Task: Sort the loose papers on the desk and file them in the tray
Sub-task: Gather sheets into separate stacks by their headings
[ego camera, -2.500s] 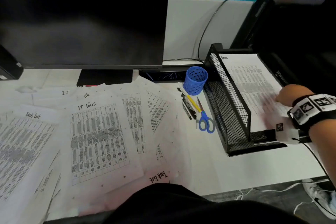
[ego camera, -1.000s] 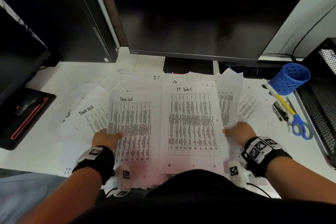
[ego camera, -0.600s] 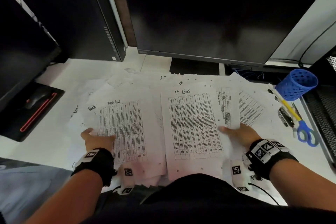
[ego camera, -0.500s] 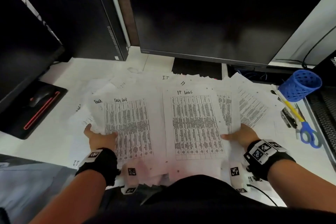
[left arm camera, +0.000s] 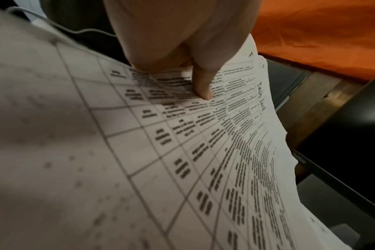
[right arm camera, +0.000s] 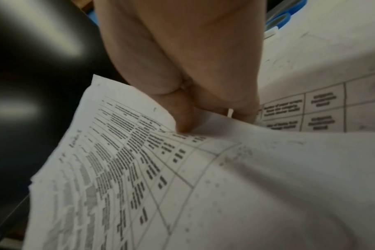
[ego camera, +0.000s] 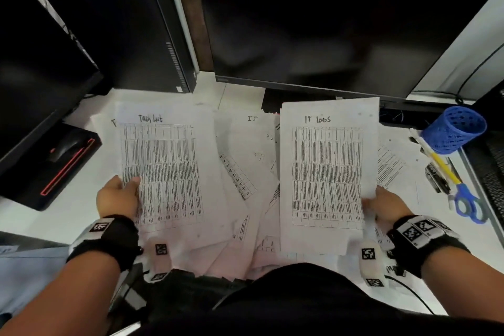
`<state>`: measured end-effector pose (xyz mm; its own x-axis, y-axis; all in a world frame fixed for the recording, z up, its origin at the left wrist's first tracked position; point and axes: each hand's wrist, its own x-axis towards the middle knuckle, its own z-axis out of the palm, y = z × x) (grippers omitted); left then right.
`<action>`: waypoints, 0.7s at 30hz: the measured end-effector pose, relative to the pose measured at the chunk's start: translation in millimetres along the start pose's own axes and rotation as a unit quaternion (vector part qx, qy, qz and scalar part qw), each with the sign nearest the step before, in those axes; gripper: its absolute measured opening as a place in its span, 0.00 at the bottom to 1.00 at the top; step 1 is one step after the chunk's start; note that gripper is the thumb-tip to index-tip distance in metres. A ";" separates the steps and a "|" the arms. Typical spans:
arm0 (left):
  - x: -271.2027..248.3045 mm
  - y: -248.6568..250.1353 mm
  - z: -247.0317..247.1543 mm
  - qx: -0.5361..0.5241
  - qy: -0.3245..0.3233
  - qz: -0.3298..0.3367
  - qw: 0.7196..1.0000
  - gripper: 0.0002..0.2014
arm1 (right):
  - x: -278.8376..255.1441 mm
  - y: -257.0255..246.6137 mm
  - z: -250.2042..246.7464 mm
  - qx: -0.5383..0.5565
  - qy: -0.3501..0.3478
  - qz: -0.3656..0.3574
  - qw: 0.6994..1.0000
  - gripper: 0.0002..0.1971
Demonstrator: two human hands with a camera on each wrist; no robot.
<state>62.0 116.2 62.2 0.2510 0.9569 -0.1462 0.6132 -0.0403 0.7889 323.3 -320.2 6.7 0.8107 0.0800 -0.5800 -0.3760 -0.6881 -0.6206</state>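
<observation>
- White counter (ego camera: 68, 215), office setting: a dark monitor (ego camera: 327, 22) and a black computer tower (ego camera: 114, 30) along the far edge, a mouse (ego camera: 64, 148) on a black pad toward the left edge.
- Left hand (ego camera: 117, 199): grip closed, thumb (left arm camera: 201, 84) pinching the near left margin of a sheaf headed "Task List" (ego camera: 163, 169), lifted off the pile.
- Right hand (ego camera: 387, 204): grip closed, thumb on top, fingers beneath, holding a sheaf headed "IT Logs" (ego camera: 327, 172) by its right margin.
- Loose papers (ego camera: 245, 166): still fanned across the counter centre, between and beneath the two sheaves, overlapping, one marked "I.T".
- Tray (ego camera: 488, 161): black mesh, only a sliver visible at the right edge; contents out of view.
- Blue mesh pen cup (ego camera: 455, 128): tipped on its side near the far right corner; interior not visible. Yellow pen (ego camera: 441, 163) and blue scissors (ego camera: 469, 204) lie beside it.
- Progress, as judged: two categories separated and in hand; remaining sheets unsorted, these sheaves not yet filed.
</observation>
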 end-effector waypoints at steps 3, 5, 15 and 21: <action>-1.4 11.9 11.8 -0.018 -0.041 0.005 0.999 0.19 | -29.9 -20.2 -3.5 0.133 -0.012 0.011 0.991 0.11; -10.6 22.9 25.7 -0.045 -0.072 0.010 0.996 0.17 | -39.1 -29.2 -2.8 0.210 -0.040 0.017 0.977 0.13; -82.2 79.4 90.5 -0.116 -0.313 0.035 0.942 0.23 | -51.2 -60.8 34.4 0.218 -0.113 -0.019 0.969 0.13; -95.9 84.4 97.1 -0.162 -0.393 -0.003 0.905 0.16 | -65.6 -68.6 44.5 0.130 -0.126 -0.095 0.979 0.20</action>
<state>162.4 -7.0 84.9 0.7819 0.4519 -0.4295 0.3961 0.1717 0.9020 275.9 -246.1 63.8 0.7531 0.3872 -0.5319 -0.3561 -0.4399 -0.8244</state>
